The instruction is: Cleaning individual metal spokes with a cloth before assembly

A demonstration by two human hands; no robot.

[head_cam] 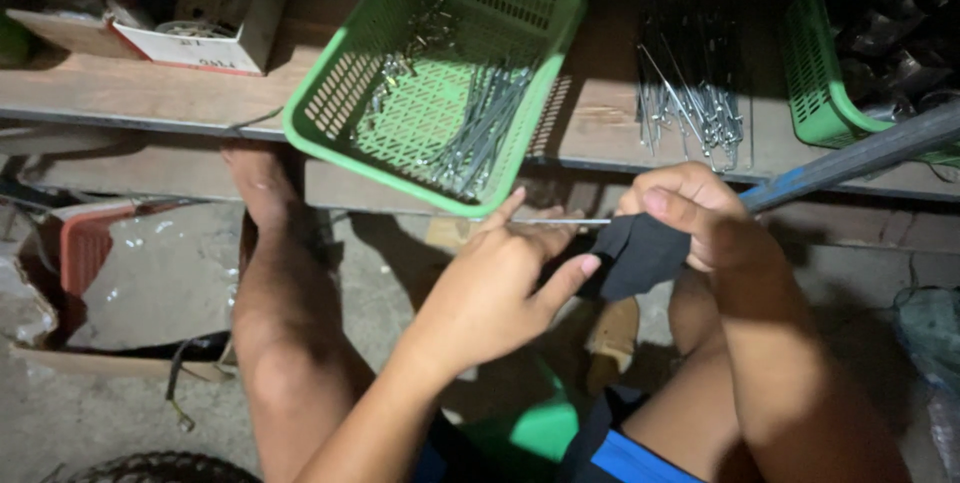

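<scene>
My left hand (pixel 497 288) pinches a thin metal rod (pixel 560 221) that lies level in front of the green basket (pixel 330 108). My right hand (pixel 690 213) grips a dark cloth (pixel 640 255) wrapped around the rod's right end. Both hands hover above my bare knees. Inside the basket lie a bundle of similar thin rods (pixel 480 133) and several small metal pieces (pixel 405 58). A loose pile of rods (pixel 690 93) rests on the wooden shelf (pixel 150 88) to the basket's right.
A second green basket (pixel 815 83) with dark metal parts stands at the far right. A grey bar (pixel 860 155) slants across behind my right hand. A white cardboard box (pixel 200 43) sits at the shelf's left. A red crate (pixel 85 243) and cardboard lie on the floor.
</scene>
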